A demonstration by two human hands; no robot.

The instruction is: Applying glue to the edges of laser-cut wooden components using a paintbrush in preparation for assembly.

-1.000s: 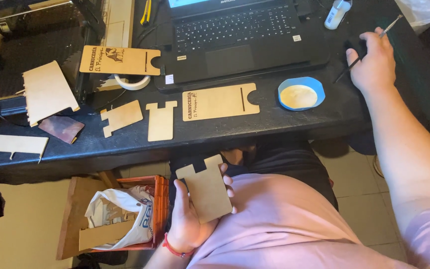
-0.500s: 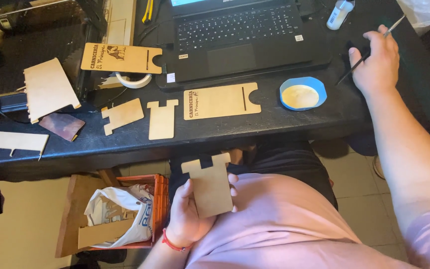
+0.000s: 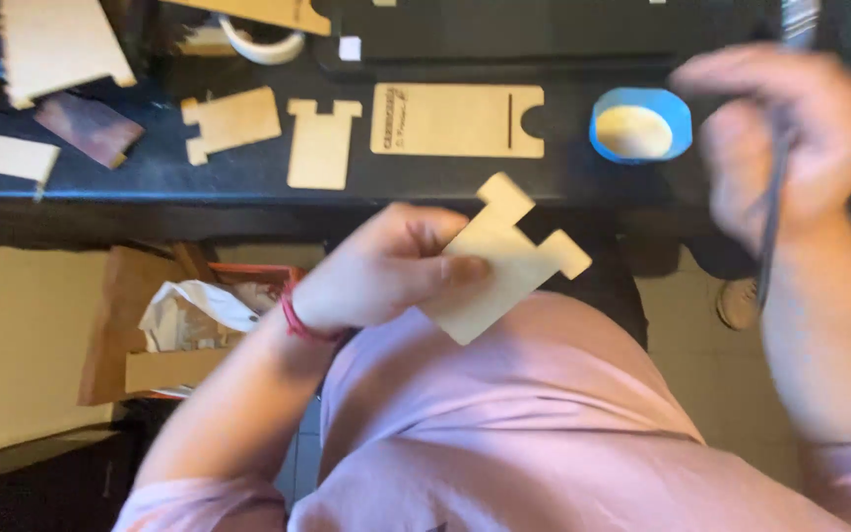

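Observation:
My left hand (image 3: 381, 266) grips a flat, notched plywood piece (image 3: 504, 261), tilted, in front of my pink shirt and below the table edge. My right hand (image 3: 780, 138), blurred by motion, holds a thin dark brush (image 3: 772, 212) whose handle hangs down past the wrist. It is just right of a blue dish (image 3: 642, 123) holding pale glue. On the black table lie more plywood parts: a long slotted plate (image 3: 457, 120), a T-shaped piece (image 3: 320, 143) and a notched piece (image 3: 231, 122).
A laptop base (image 3: 544, 34) sits at the back of the table. Larger plywood boards (image 3: 56, 44) and a dark scrap (image 3: 88, 128) lie at the left. Under the table stands a red basket with a crumpled bag (image 3: 194, 310) and cardboard.
My right hand has lifted the brush off the table's far right and come toward me. My left hand raised and tilted the plywood piece. The view shifted closer and downward.

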